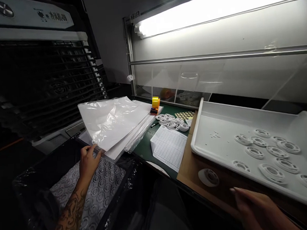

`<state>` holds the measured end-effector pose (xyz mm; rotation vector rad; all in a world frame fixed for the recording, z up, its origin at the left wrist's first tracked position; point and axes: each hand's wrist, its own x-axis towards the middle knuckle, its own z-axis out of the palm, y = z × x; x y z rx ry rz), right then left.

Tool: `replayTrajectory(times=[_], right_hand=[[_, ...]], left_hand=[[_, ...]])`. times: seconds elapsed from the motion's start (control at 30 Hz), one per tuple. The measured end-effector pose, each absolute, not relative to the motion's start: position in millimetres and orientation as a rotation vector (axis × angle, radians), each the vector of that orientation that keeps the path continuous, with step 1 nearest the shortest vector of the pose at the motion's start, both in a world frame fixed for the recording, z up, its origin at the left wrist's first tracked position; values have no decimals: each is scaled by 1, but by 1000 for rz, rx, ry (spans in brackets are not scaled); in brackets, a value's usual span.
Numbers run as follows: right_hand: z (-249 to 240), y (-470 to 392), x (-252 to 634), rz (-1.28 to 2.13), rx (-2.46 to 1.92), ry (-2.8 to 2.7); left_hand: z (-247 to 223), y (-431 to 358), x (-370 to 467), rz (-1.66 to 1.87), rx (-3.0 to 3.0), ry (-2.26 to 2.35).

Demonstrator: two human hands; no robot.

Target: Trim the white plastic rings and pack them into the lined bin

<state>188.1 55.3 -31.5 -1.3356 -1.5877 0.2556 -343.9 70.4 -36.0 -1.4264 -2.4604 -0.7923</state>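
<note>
My left hand (90, 160) is closed on the near corner of a white sheet (114, 121) in shiny clear plastic. That corner is lifted off a stack of similar sheets (141, 129). Under my left forearm is a box lined with black plastic (108, 225), holding rows of white rings (96, 201) beneath a clear cover. My right hand (260, 209) is at the lower right, fingers stretched out and apparently holding nothing; its edges are dim. Nearest to it are a white ring-shaped part (208, 178) on a brown board and a white tray (197, 143) with several white rings (276, 152).
A yellow tape roll in a dispenser (155, 104) stands behind the stack. Several white rings (171, 121), a sticker sheet (184, 116) and a gridded paper (171, 147) lie on the green mat. At the left stands a large louvered machine (36, 70); a tube light (214, 9) hangs above.
</note>
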Motion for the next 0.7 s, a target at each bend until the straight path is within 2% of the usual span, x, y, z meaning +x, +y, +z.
replayTrajectory(times=[0.07,0.13,0.23,0.4,0.57,0.7], right_hand=[[1,61,141,436,-1006,-1677],[26,82,83,1026,-850,-1788],[36,129,-5,1319,-898,-1781],[22,197,-109,1763,-1163,-1482],[16,233,-171,1923,-1256,-1163],[6,245,-182,1941,-1239,-1008]], left_hand=[[-38,77,-344,-827,-1467,-2439],[-36,86,-345,-865,-1522,-2409],[-31,98,-350,-934,-1615,-2381],[-29,103,-347,-1112,-1597,-2380],[-31,83,-334,-1304,-1584,-2368],[-46,55,-341,-1450,-1360,-2481]])
